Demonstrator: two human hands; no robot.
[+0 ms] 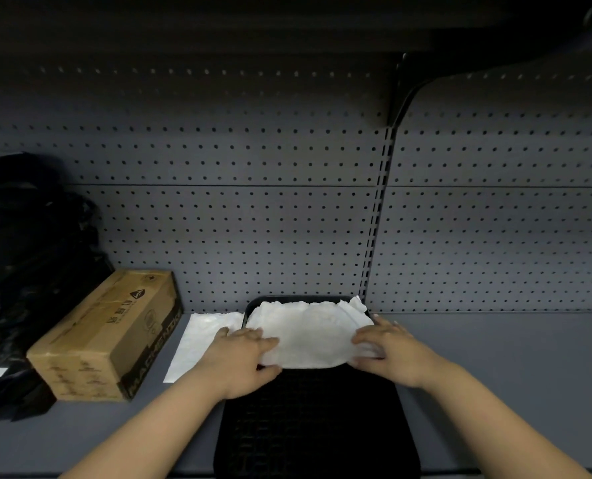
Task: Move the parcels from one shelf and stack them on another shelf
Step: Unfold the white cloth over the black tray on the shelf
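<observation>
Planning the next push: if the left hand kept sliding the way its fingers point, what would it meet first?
The left hand points up and right across the white padded parcel it grips; going on, it would likely meet the right hand on the parcel's other edge, though depth is unclear.

Only readable stuff is on the cardboard box (109, 335) at the left of the shelf: big black-band lettering on its end looks like "MARKENTIKE", partly cut off. Its top has a triangle logo and some Chinese characters, too blurry to read.
</observation>
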